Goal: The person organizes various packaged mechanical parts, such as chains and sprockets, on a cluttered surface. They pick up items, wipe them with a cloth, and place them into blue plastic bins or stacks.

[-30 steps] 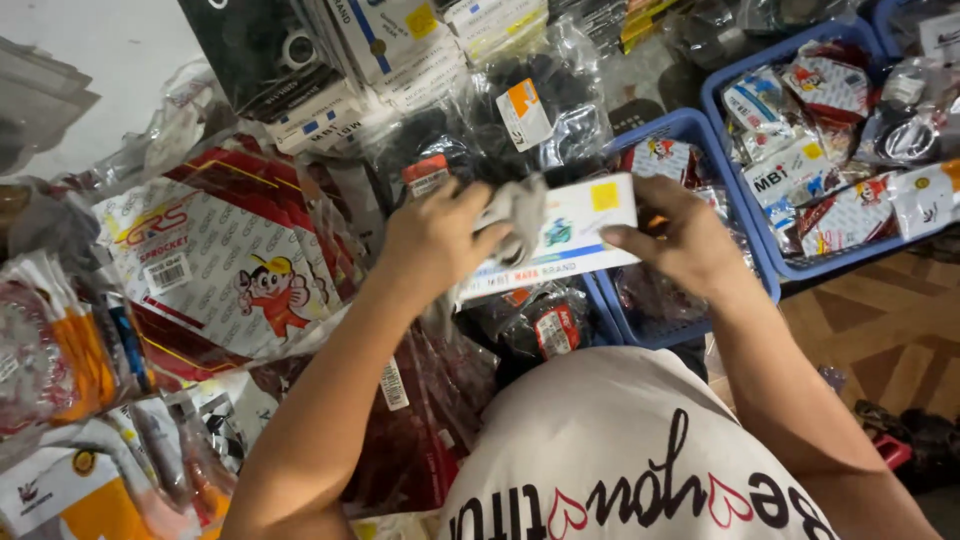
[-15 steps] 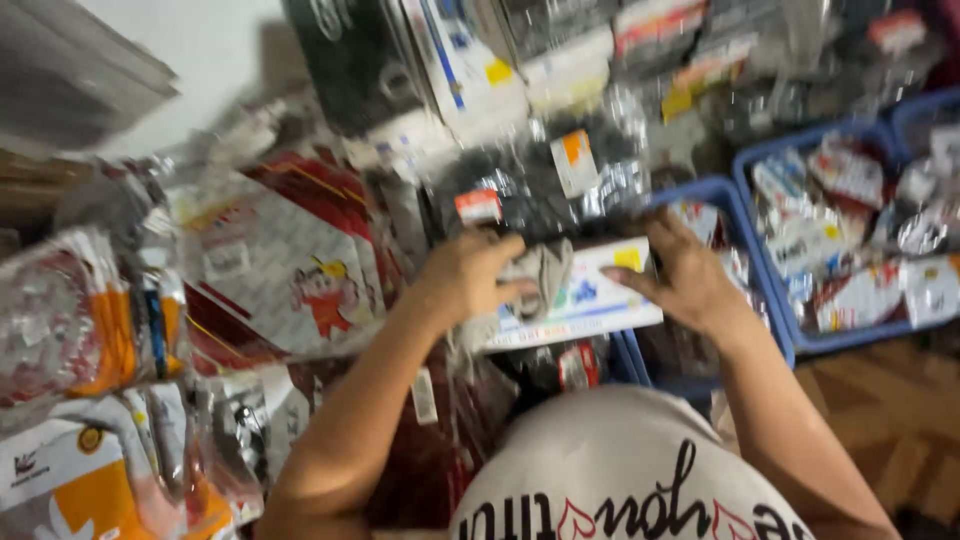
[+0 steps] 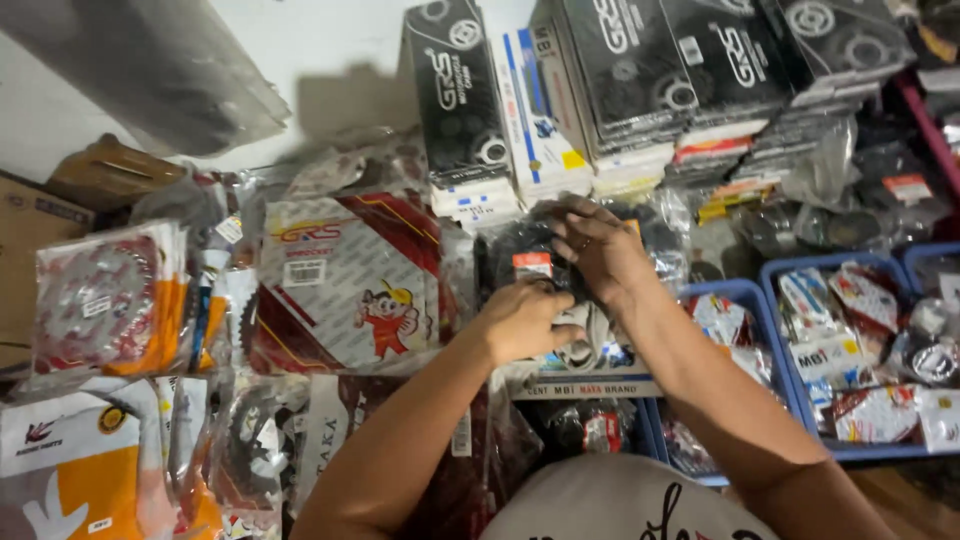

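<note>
My left hand rests with curled fingers on a flat white and blue box that lies on the heap in front of me. Just above it, my right hand presses palm down on a clear plastic bag of dark metal parts with a small red and white label. The box is partly hidden under both forearms. Whether the left fingers actually grip the box or only hold it down is not visible.
Black and white flat boxes stand stacked against the wall. Packaged sprockets in red, grey and orange cards fill the left. Blue plastic crates with bagged parts sit at the right. A brown carton is at far left.
Both hands held the white and blue box up a second ago. It now lies low on the heap, and my right hand has moved up onto the bag of dark parts.
</note>
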